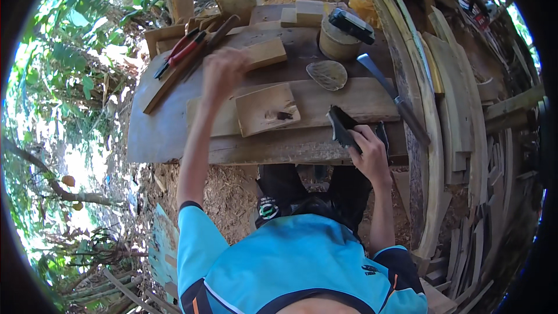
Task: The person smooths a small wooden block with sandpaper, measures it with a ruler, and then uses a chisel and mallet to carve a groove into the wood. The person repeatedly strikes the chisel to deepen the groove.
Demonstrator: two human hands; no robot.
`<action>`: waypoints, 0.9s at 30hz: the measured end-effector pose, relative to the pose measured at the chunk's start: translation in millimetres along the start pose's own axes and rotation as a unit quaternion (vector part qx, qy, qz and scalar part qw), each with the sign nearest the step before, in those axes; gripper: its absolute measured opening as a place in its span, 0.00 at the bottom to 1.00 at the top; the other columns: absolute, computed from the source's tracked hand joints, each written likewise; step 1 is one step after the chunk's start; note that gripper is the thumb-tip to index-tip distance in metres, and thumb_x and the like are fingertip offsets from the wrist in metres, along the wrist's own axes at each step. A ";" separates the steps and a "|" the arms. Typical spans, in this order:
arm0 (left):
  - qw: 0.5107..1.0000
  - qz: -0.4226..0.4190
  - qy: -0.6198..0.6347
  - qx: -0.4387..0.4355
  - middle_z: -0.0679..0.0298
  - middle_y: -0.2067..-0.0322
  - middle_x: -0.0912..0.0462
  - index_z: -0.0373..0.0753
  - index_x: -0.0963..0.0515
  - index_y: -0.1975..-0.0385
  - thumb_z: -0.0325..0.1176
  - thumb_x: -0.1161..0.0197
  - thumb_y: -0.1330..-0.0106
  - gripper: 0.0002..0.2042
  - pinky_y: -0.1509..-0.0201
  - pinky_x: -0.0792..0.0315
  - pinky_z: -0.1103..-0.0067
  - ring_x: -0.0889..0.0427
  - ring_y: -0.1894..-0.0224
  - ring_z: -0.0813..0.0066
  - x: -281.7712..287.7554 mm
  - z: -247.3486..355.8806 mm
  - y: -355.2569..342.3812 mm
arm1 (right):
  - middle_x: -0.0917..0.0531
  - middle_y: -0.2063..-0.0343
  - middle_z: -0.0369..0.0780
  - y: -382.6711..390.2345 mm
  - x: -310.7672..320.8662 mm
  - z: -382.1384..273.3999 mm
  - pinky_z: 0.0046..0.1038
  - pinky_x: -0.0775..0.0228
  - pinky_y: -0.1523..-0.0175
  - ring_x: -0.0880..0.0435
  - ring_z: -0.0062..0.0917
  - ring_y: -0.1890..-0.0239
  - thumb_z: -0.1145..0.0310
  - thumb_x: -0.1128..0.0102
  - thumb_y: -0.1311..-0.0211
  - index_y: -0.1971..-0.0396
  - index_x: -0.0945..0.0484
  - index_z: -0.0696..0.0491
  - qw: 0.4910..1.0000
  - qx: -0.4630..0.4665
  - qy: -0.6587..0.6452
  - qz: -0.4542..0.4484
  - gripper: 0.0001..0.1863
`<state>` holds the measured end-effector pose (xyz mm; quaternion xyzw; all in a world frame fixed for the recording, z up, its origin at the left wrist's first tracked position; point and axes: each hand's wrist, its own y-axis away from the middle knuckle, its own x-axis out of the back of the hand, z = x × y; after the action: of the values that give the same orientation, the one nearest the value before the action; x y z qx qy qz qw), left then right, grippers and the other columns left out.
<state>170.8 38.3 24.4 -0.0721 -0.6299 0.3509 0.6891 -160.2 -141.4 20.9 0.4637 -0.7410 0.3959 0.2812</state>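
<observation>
My right hand (370, 152) grips a dark, bent sheet with ragged edges, which looks like sandpaper (343, 127), above the front of the workbench. My left hand (225, 71) is raised over the bench's left half, beside a pale wooden block (266, 53). Motion smears its fingers, so whether it holds anything is unclear. Between the two hands lies a squarish wooden piece (258, 110) with a dark hollow or knot near its right side. An oval, grained wooden piece (326, 74) rests farther back on the bench.
Red-handled pliers (177, 57) lie at the bench's left, by a long wooden strip (168, 84). A long-bladed knife (386, 84) lies at the right, blade pointing away. Behind it, a black device (351, 26) sits on a round wooden stump (337, 45). Long planks (427, 122) line the right.
</observation>
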 end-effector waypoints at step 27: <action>0.735 0.180 0.583 0.296 0.70 0.84 0.33 0.36 0.30 0.67 0.31 0.46 0.44 0.08 0.88 0.54 0.89 0.45 0.90 0.90 104.9 -11.7 67.3 | 0.42 0.43 0.47 -202.0 -94.8 -33.9 0.35 0.48 0.38 0.42 0.40 0.41 0.65 0.37 0.56 0.42 0.41 0.44 0.978 0.137 0.155 -0.025 0.37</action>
<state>151.0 152.5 71.4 -0.1671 0.0557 0.5264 0.8318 64.3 -120.4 30.4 0.4493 -0.6152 0.5537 0.3363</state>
